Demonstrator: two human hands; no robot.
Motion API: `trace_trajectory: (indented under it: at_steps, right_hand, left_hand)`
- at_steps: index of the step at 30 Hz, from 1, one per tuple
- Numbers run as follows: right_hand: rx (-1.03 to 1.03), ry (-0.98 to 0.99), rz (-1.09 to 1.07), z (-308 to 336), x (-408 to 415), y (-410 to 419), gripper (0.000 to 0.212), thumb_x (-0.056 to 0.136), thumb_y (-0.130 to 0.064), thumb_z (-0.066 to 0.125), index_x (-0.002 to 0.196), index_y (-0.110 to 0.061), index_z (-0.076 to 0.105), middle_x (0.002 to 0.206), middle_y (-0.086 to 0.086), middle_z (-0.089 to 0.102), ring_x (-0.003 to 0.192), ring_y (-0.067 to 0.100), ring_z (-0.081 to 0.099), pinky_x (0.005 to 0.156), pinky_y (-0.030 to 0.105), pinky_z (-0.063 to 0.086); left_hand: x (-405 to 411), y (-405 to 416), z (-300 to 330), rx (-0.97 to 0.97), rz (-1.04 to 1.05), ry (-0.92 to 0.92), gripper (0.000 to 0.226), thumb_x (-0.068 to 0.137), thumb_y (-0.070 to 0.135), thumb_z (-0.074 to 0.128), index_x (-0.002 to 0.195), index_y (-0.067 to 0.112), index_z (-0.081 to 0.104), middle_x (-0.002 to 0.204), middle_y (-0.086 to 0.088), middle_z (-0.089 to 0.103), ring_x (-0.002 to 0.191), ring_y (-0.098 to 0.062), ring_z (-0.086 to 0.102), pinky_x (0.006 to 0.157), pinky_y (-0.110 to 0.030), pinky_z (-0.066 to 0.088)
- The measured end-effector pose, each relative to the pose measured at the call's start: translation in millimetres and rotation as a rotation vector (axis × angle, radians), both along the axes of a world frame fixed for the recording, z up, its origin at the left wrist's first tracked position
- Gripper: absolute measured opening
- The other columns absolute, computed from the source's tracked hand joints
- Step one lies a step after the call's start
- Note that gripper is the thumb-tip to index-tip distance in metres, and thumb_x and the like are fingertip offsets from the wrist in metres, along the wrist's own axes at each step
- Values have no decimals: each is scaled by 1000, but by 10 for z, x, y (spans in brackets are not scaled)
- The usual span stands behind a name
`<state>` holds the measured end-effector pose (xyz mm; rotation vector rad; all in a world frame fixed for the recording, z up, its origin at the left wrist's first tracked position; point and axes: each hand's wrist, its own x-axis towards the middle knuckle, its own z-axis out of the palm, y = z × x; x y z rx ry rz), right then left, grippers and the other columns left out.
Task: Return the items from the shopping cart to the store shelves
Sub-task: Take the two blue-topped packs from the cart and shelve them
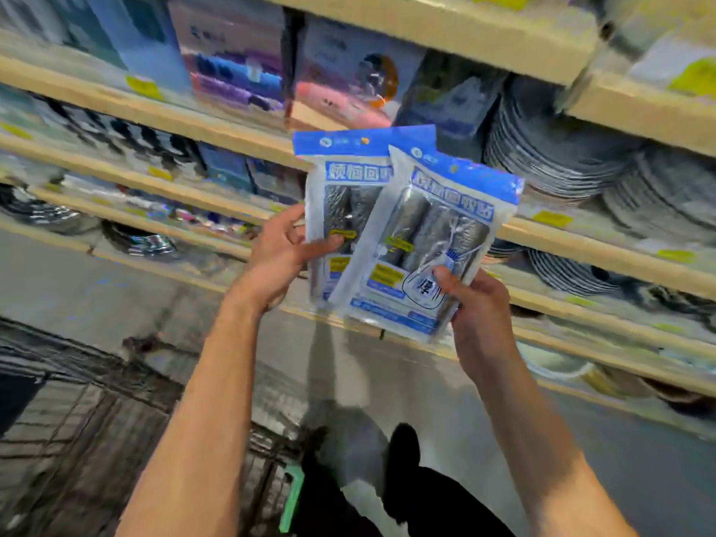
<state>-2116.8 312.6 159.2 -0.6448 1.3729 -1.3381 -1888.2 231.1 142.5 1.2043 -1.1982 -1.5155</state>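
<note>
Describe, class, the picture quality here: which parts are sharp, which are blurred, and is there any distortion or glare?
Head view: the two packets, left packet and right packet, and both hands, left hand and right hand, are fairly sharp; the shelves, plates and cart are smeared by motion blur; the wide lens tilts and bends the shelf lines; faint glare glints on the packet plastic.

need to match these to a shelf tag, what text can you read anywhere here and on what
"烦恼回收站": blue title on the front packet, pinched by the right hand.
"厚": in the outline on that packet's lower part.
Rear packet, held by the left hand: same title, partly covered.
Yellow shelf tags, boxes above: too blurred.
</note>
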Motion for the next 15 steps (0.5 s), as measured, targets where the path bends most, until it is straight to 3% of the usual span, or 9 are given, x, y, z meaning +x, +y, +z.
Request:
trace_trajectory:
  at_steps: [2, 5, 8, 11, 15]
  right_hand:
    - [-37, -16, -57, 80, -213, -56, 35, 60, -24, 81, 91, -10, 77, 94, 9, 77, 87, 25, 72, 87, 42, 56]
    - [-69, -45, -118, 183, -454, -186, 44, 53, -29, 85, 91, -8, 78, 100, 15, 76, 94, 31, 72, 94, 49, 55]
    - [-61, -36, -148, 265, -600, -360, 36, 64, -22, 86, 95, -8, 77, 109, 22, 73, 106, 42, 69, 96, 64, 50]
    - [-81, -11, -173, 282, -665, -561, 13, 84, -6, 74, 96, -6, 76, 103, 15, 76, 101, 35, 72, 96, 55, 54]
    - [-73, 5, -191, 231, -663, -717, 13, 85, -3, 73, 97, -7, 75, 95, 10, 77, 93, 29, 74, 89, 46, 58]
  left_hand:
    - [-316, -200, 141, -25, -67, 7, 41, 84, -10, 67, 119, 11, 63, 87, 7, 78, 76, -6, 72, 59, -17, 53]
    - [-718, -507, 311, -78, -131, -10, 33, 86, -5, 69, 110, 17, 65, 85, 10, 76, 77, -4, 70, 64, -18, 54]
    - [-1027, -753, 503, -133, -79, -15, 41, 81, 12, 72, 120, 5, 63, 98, -4, 73, 87, -15, 68, 85, -34, 57]
    - [-1232, -908, 614, -183, -18, -16, 36, 84, 8, 68, 119, 0, 61, 101, -9, 71, 89, -18, 68, 85, -36, 57]
    - [-1400, -1092, 601, -183, 27, -85, 20, 89, 10, 71, 106, 4, 62, 97, -16, 73, 84, -25, 69, 76, -48, 59]
